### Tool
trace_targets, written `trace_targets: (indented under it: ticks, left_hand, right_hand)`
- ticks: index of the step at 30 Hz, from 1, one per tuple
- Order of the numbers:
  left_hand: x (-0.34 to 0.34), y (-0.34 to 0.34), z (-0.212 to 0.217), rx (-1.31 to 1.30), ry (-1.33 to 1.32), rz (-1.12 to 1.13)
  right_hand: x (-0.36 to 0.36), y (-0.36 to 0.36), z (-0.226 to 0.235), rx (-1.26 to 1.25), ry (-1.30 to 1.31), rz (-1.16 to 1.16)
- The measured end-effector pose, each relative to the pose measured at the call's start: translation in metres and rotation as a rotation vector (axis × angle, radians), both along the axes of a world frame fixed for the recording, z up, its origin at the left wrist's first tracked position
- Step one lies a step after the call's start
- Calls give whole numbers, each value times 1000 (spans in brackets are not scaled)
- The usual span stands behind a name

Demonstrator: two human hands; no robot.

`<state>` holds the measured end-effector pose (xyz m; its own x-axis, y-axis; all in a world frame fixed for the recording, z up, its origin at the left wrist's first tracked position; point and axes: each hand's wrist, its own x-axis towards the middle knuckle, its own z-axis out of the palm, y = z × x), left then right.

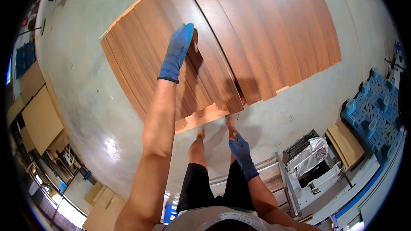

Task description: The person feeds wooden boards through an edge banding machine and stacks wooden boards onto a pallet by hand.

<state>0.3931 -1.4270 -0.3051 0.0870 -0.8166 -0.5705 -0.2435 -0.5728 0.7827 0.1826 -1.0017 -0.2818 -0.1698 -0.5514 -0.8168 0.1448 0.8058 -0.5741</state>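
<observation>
Brown wood-grain across the floor point(85, 85) in the head view, and here are the boards: a left-hand block point(137, 38) and a right-hand block point(278, 30), both lying in front of the person's bare feet, with a narrow dark gap slanting between them. How far along are we? By my reading, well on: board lies beside board in both blocks. What looks unfinished is the meeting line, where that gap stands, and the near ends, which step in and out. A pale strip point(205, 115) shows along the near edge of the left block. Whether any of that calls for more work, I can't say.

Now the pose! The left arm reaches long and nearly straight over the left-hand block, and the blue-gloved left hand point(177, 52) points away from the body, back of the glove up. Its fingers are straight and pressed together; the underside is hidden, so whether they touch or pinch a board, I cannot tell. Over to the right hand point(242, 154), gloved in blue too: low, elbow bent, close by the right leg. Those fingers look loosely bent, with nothing visible in them, though their exact grip cannot be made out.
</observation>
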Motion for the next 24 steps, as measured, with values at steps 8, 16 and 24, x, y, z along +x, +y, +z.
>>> trace_targets:
  ticks: [8,16,24]
  left_hand:
    - [16,122,-33,20,124,211]
    - [-8,321,13,472,336,-242]
    - [-42,415,97,632,90,-907]
  right_hand:
    - [-5,65,-10,-67,116,-194]
    - [-45,195,108,107,765,-446]
    - [25,466,227,408,1471,-994]
